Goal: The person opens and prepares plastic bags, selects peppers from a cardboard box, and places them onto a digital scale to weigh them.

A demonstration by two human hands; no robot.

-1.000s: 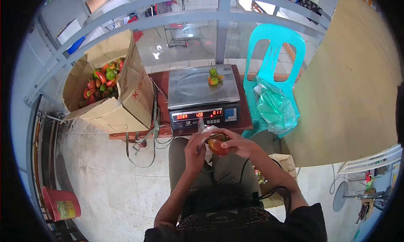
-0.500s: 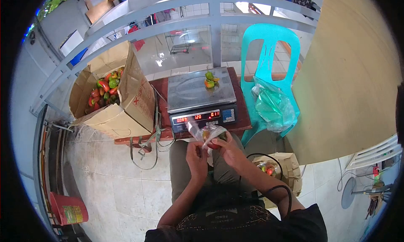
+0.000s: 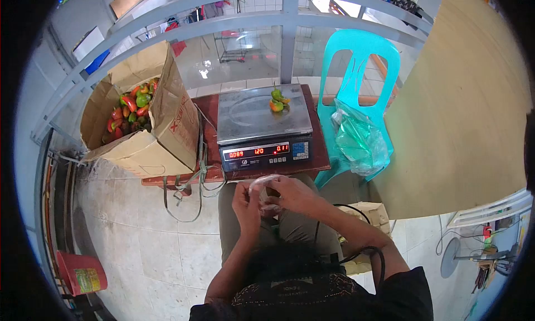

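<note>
The left hand (image 3: 245, 203) and right hand (image 3: 294, 194) grip a clear bag (image 3: 264, 182) over the lap (image 3: 304, 226), before the scale (image 3: 248, 123). Being thin, it could tear and spill if tugged too hard.

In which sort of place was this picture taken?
Probably a spot for weighing and bagging produce: a digital scale carries peppers, a cardboard box holds more, and green and clear plastic lies on a chair.
</note>
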